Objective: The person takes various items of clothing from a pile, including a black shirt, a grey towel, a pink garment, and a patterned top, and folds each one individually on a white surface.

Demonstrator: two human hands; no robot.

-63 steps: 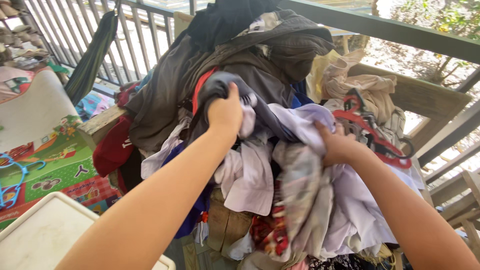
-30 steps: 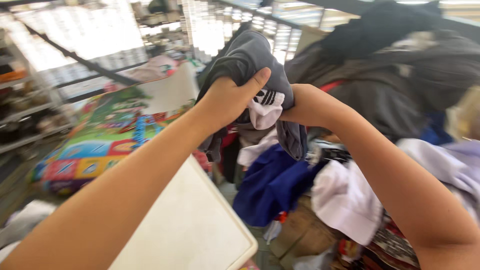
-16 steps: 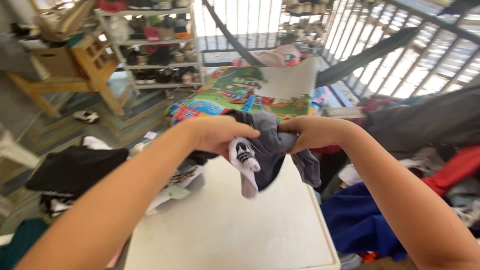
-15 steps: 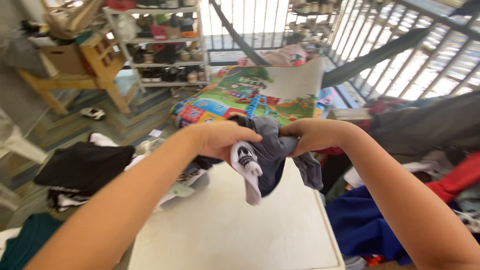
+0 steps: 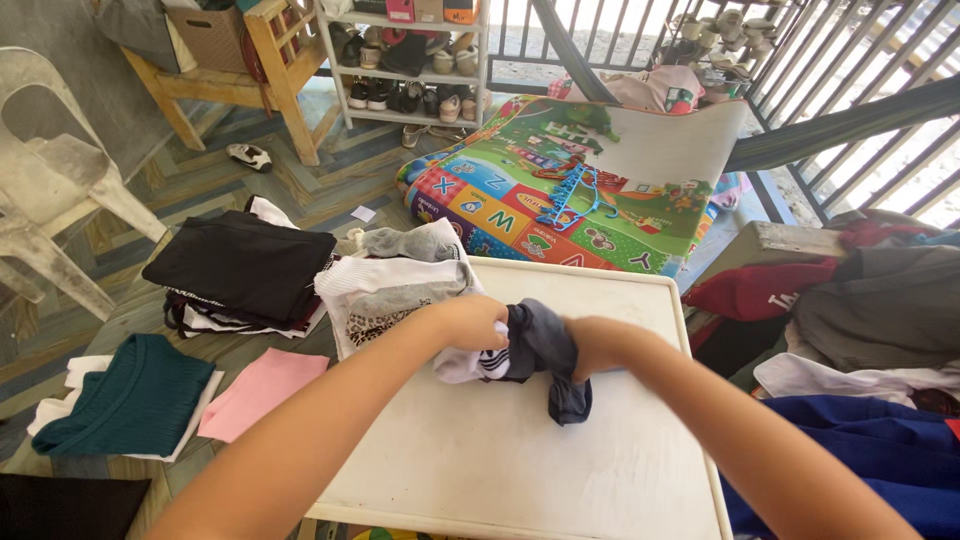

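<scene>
The grey garment (image 5: 540,345) is lying bunched between the two hands, low over the middle of the white table (image 5: 520,470), with its long axis running roughly left to right across the person's front and one end drooping down toward the tabletop. The left hand (image 5: 470,322) is closing around the end where a white piece with dark stripes (image 5: 478,362) is showing, and the right hand (image 5: 590,345) is gripping the opposite end; both are touching the cloth, neither nearer than the other. Folded clothes (image 5: 390,285) are sitting on the table's far left corner. To the right, a heap of clothes (image 5: 860,320) is spilling beside the table. On the wooden floor to the left, a black stack (image 5: 240,265), a green sweater (image 5: 130,395) and a pink piece (image 5: 262,392) are lying apart; a colourful play mat (image 5: 540,205) is lying beyond, near a railing (image 5: 850,110).
</scene>
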